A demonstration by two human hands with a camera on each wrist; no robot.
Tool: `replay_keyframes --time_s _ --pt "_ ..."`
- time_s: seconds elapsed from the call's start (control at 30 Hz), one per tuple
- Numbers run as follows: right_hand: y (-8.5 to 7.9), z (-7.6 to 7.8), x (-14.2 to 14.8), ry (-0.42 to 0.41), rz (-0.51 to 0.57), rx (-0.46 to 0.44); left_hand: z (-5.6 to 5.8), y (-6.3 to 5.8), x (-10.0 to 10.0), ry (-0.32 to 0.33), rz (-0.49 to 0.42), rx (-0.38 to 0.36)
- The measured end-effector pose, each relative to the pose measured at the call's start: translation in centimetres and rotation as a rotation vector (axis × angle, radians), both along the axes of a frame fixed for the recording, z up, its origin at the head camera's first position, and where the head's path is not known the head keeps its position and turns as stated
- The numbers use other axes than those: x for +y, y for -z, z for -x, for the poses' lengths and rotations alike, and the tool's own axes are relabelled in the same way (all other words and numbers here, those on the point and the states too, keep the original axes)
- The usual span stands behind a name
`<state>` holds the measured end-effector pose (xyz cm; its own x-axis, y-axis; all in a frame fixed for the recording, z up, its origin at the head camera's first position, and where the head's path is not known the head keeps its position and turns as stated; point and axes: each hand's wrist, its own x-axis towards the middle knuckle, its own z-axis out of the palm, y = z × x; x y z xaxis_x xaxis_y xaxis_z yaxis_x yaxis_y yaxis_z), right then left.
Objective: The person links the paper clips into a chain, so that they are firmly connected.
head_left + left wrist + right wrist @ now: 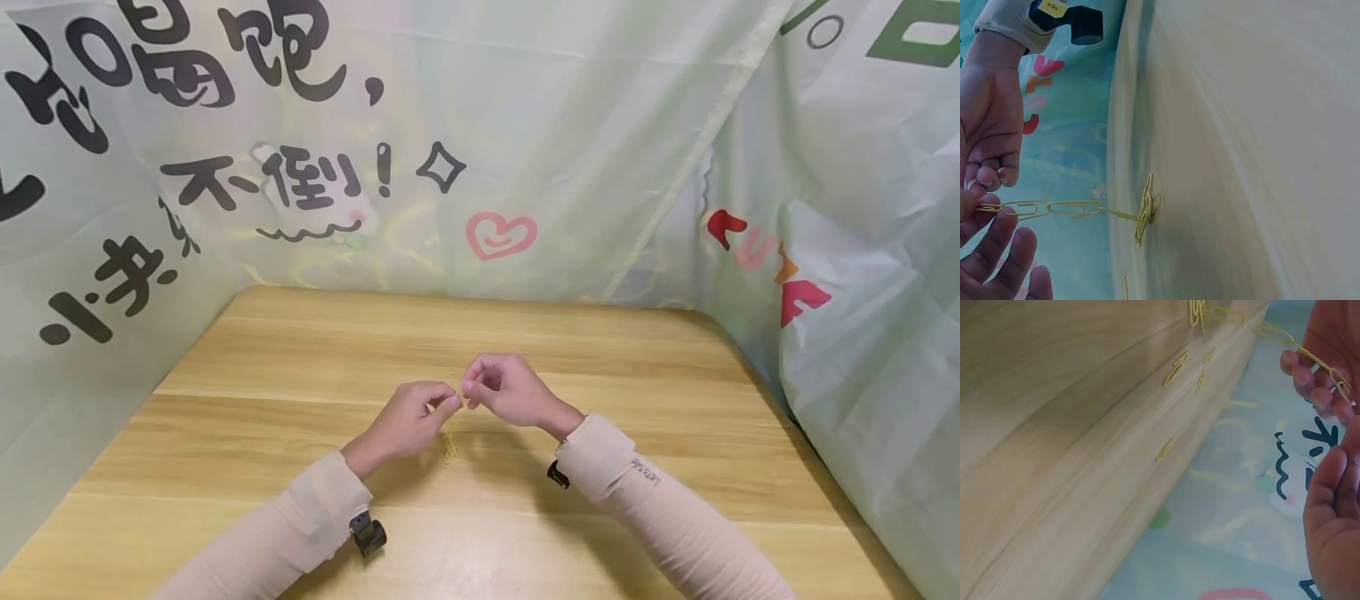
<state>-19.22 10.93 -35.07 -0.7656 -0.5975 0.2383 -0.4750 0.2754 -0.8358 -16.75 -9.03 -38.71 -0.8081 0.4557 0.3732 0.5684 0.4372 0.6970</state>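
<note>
My left hand pinches the upper end of a yellow paper clip chain between thumb and forefinger. Linked clips hang below it, ending in a bunch of paper clips low over the tabletop. Whether that bunch touches the wood is hard to tell. Close beside, at the chain's upper end, my right hand brings thumb and forefinger together in a pinch on a paper clip, mostly hidden by the fingers. In the right wrist view, the left hand has the chain running along its fingers.
On the wooden table, several loose yellow paper clips lie beyond the hands; one paper clip is set apart. Pale printed curtains enclose the back and both sides. Each wrist wears a black camera.
</note>
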Motion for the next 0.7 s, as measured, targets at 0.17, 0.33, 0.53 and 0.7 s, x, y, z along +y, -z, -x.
replay_keyframes --time_s 0.17,0.33,0.53,0.7 --pt "0.4 0.7 0.0 0.026 -0.074 0.003 -0.1 0.1 -0.6 -0.014 -0.001 -0.013" --pt "1.2 1.9 0.0 0.038 -0.222 0.063 -0.1 0.0 -1.0 -0.028 -0.015 -0.019" --pt "2.8 2.6 -0.5 -0.041 -0.504 0.163 -0.1 -0.1 -1.2 -0.039 -0.017 -0.03" --pt "3.7 2.6 -1.2 -0.08 -0.653 0.141 -0.2 -0.1 -1.2 -0.038 -0.031 -0.047"
